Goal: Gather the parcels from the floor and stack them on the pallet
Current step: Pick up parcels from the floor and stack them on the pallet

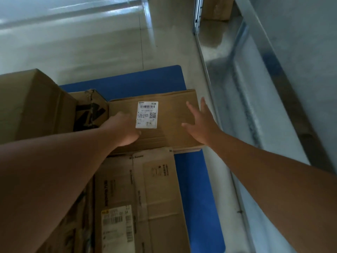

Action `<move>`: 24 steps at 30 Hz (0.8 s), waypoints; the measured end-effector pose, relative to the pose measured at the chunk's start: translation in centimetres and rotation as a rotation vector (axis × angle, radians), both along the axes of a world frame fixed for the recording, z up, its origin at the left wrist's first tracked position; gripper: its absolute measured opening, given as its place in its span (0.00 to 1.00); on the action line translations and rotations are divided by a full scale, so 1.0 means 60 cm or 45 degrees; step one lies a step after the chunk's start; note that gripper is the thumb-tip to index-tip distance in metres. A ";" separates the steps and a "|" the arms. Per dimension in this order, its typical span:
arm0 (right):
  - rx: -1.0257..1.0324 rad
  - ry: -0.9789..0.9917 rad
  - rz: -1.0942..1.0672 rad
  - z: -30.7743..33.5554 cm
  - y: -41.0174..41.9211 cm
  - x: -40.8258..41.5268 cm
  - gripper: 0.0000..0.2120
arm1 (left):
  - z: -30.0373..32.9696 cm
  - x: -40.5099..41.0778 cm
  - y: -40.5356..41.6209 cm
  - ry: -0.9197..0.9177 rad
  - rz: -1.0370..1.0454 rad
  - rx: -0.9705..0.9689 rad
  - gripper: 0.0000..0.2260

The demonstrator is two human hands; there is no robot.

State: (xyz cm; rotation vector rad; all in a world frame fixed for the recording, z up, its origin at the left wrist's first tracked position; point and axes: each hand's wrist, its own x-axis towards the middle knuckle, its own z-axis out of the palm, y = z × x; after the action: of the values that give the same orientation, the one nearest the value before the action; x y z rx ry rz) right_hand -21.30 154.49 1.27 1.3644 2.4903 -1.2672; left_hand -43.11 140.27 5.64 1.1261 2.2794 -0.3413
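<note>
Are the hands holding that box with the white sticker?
Not gripped. The left hand and right hand lie flat and open on top of the box.

Both forearms are bare right up to the frame edge, no sleeve showing. The left hand [125, 129] and right hand [201, 125] wear no gloves, rings or watch.

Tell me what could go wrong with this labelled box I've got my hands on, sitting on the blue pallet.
1. The labelled box sticks out past the right edge of the blue pallet, so it could tip or get knocked off there.
2. Your right hand lies open on top and your left hand shows no clear grip, so a push might slide the box further out.
3. It partly rests on the lower box, so it may sit unevenly.
</note>
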 end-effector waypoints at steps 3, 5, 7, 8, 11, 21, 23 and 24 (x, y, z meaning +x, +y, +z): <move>-0.068 0.211 -0.106 0.090 -0.036 0.014 0.34 | 0.067 0.015 0.010 -0.034 0.009 0.277 0.16; -0.170 0.363 -0.145 0.167 -0.061 0.021 0.32 | 0.142 0.042 0.017 -0.109 0.099 0.495 0.14; -0.242 0.447 -0.126 0.252 -0.088 0.023 0.32 | 0.232 0.075 0.015 -0.236 0.288 0.726 0.19; -0.272 0.479 -0.104 0.297 -0.100 0.023 0.32 | 0.279 0.088 0.010 -0.291 0.369 0.840 0.22; -0.365 0.579 -0.108 0.446 -0.134 0.022 0.31 | 0.432 0.111 -0.023 -0.437 0.463 1.141 0.22; -0.117 0.893 -0.051 0.996 -0.324 0.071 0.31 | 0.904 0.138 -0.326 -0.600 0.327 1.671 0.23; -0.105 0.937 0.010 1.074 -0.376 0.081 0.31 | 0.971 0.145 -0.394 -0.578 0.295 1.713 0.25; -0.079 0.944 0.052 1.109 -0.404 0.085 0.30 | 1.002 0.152 -0.426 -0.563 0.280 1.731 0.26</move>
State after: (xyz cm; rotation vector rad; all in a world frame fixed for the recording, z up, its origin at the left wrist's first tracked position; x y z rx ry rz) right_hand -16.17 130.25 67.83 0.9239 2.8264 -2.1245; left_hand -33.97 114.72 65.78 1.2514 2.0352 1.5863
